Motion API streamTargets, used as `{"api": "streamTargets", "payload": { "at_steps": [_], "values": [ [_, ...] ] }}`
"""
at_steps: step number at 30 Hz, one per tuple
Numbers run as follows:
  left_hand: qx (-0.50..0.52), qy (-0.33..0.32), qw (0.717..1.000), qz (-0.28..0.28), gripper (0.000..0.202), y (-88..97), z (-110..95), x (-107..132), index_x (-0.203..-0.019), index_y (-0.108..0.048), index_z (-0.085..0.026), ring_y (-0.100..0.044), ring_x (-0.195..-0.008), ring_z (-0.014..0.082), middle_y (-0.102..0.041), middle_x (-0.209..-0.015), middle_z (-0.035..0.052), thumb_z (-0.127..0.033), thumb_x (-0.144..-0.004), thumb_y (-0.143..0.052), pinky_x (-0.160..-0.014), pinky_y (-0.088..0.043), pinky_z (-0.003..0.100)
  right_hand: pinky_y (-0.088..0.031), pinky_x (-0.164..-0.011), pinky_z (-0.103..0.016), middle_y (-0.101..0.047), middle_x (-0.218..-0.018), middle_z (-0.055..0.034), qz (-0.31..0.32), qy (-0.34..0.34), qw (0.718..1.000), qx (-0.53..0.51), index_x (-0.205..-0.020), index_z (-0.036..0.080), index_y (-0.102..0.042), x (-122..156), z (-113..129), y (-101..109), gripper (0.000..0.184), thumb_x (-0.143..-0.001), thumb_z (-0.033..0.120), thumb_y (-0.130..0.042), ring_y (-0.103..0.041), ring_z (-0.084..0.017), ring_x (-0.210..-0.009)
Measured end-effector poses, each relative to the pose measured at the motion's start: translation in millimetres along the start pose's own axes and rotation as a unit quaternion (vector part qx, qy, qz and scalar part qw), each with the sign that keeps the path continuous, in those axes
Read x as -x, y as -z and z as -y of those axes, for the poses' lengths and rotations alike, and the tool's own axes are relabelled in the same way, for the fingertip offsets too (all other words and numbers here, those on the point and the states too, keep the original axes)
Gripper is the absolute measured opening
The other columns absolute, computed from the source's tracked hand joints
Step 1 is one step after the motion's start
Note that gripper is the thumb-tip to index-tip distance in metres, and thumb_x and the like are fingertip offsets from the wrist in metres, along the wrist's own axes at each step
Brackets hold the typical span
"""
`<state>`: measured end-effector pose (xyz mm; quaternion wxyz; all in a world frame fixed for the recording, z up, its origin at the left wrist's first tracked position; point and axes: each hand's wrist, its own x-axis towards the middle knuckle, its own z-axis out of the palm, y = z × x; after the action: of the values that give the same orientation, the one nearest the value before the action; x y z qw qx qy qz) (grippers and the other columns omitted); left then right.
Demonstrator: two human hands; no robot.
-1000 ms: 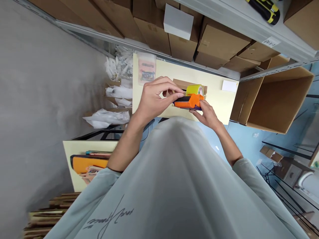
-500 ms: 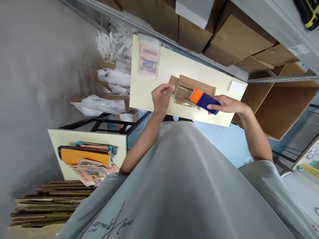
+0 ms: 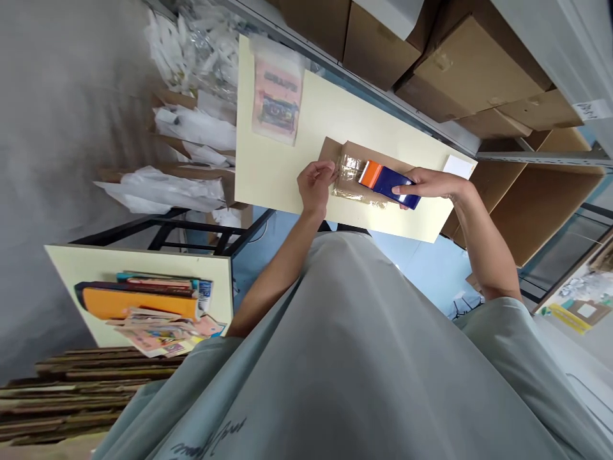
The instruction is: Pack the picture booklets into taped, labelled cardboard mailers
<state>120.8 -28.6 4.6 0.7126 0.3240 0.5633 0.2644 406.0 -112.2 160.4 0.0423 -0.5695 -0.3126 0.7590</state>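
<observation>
Taping seems in hand — one tape dispenser (image 3: pixel 390 185) over one cardboard parcel (image 3: pixel 348 174) on the desk (image 3: pixel 278 172).
The right hand (image 3: pixel 426 186) is closed round the dispenser's blue body; the left hand (image 3: pixel 316 186) curls, fingertips together by the parcel's left end — whether pinching anything, I cannot tell. Next probably calls for even pressure. Beyond: one pink packet (image 3: pixel 278 102), one white card (image 3: pixel 458 166).
</observation>
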Motion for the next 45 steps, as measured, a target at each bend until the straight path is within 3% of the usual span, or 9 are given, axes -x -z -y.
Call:
{"api": "streamTargets", "payload": {
  "at_steps": [10, 15, 18, 21, 24, 32, 37, 40, 45],
  "values": [
    [-0.071, -0.051, 0.996, -0.027, 0.033, -4.5, 46.7, -21.2, -0.095, -0.081, -0.026, -0.080, -0.096, 0.0200, -0.083, -0.098, 0.0035, -0.057, -0.093, -0.094, -0.093, -0.068, 0.035, -0.071, -0.079, -0.046, -0.082, -0.086, -0.0073, -0.095, -0.016, 0.990, 0.099, -0.093, 0.027, -0.080, -11.9, 9.5, -5.7, 0.054, -0.095, 0.080, -0.086, -0.079, -0.028, -0.085],
    [-0.170, -0.043, 0.983, -0.050, 0.058, 7.5, 53.6, -18.0, -0.141, -0.080, -0.025, -0.082, -0.103, 0.0249, -0.083, -0.127, 0.0138, -0.060, -0.096, -0.090, -0.099, -0.069, 0.043, -0.070, -0.074, -0.047, -0.079, -0.079, -0.0067, -0.093, -0.021, 0.992, 0.076, -0.086, 0.027, -0.079, -14.4, 6.3, -9.3, 0.063, -0.088, 0.090, -0.086, -0.075, -0.027, -0.076],
    [-0.228, -0.126, 0.965, 0.029, 0.076, 16.6, 35.7, -4.2, -0.165, -0.067, -0.027, -0.077, -0.142, 0.0346, -0.072, -0.162, 0.0191, -0.062, -0.099, -0.085, -0.121, -0.064, 0.054, -0.070, -0.075, -0.048, -0.078, -0.079, -0.0076, -0.114, -0.032, 0.990, 0.074, -0.083, 0.027, -0.077, -16.4, 4.5, -11.5, 0.063, -0.085, 0.089, -0.089, -0.076, -0.028, -0.077],
    [-0.316, -0.229, 0.899, 0.199, 0.112, 9.0, 8.7, 4.6, -0.180, -0.052, -0.022, -0.032, -0.184, 0.0451, -0.041, -0.193, 0.0209, -0.069, -0.088, -0.095, -0.150, -0.032, 0.061, -0.070, -0.077, -0.048, -0.079, -0.083, -0.0076, -0.126, -0.003, 0.988, 0.091, -0.090, 0.027, -0.080, -18.9, -1.0, -11.9, 0.058, -0.087, 0.085, -0.091, -0.077, -0.030, -0.083],
    [-0.388, -0.258, 0.832, 0.302, 0.136, -14.2, -13.9, -0.8, -0.184, -0.044, -0.015, -0.007, -0.188, 0.0515, -0.027, -0.198, 0.0247, -0.076, -0.077, -0.102, -0.154, -0.004, 0.067, -0.069, -0.076, -0.047, -0.080, -0.083, -0.0071, -0.123, 0.031, 0.987, 0.103, -0.096, 0.028, -0.082, -22.0, -9.0, -11.8, 0.057, -0.087, 0.084, -0.091, -0.078, -0.031, -0.084],
    [-0.471, -0.254, 0.776, 0.335, 0.136, -37.8, -28.0, -20.7, -0.181, -0.053, -0.014, -0.011, -0.188, 0.0525, -0.038, -0.193, 0.0265, -0.091, -0.077, -0.094, -0.153, 0.006, 0.068, -0.068, -0.076, -0.048, -0.078, -0.081, -0.0082, -0.176, 0.065, 0.976, 0.110, -0.090, 0.026, -0.082, -36.5, -20.9, -6.3, 0.068, -0.078, 0.091, -0.096, -0.081, -0.036, -0.090],
    [-0.488, -0.257, 0.764, 0.335, 0.139, -36.3, -30.7, -17.7, -0.180, -0.052, -0.012, -0.012, -0.188, 0.0527, -0.044, -0.189, 0.0309, -0.094, -0.075, -0.093, -0.153, 0.001, 0.069, -0.070, -0.082, -0.044, -0.083, -0.086, -0.0071, -0.150, 0.100, 0.970, 0.162, -0.085, 0.021, -0.082, 0.2, -51.6, 29.6, 0.075, -0.075, 0.093, -0.098, -0.086, -0.033, -0.096],
    [-0.490, -0.255, 0.764, 0.334, 0.142, -38.8, -31.3, -17.0, -0.180, -0.051, -0.010, -0.010, -0.187, 0.0542, -0.044, -0.188, 0.0331, -0.094, -0.073, -0.093, -0.153, 0.002, 0.071, -0.066, -0.080, -0.037, -0.086, -0.084, -0.0072, -0.156, 0.047, 0.970, 0.178, -0.069, 0.017, -0.075, 51.6, -82.9, 52.6, 0.084, -0.086, 0.099, -0.081, -0.088, -0.026, -0.090],
    [-0.488, -0.235, 0.778, 0.319, 0.145, -39.8, -28.0, -20.4, -0.179, -0.052, -0.010, -0.010, -0.186, 0.0588, -0.043, -0.188, 0.0323, -0.094, -0.069, -0.095, -0.152, 0.004, 0.074, -0.051, -0.080, -0.035, -0.084, -0.091, -0.0103, -0.116, -0.115, 0.975, 0.151, -0.053, 0.005, -0.058, 113.9, -125.5, 74.2, 0.112, -0.104, 0.082, 0.006, -0.085, -0.011, -0.093]
  ]
}}
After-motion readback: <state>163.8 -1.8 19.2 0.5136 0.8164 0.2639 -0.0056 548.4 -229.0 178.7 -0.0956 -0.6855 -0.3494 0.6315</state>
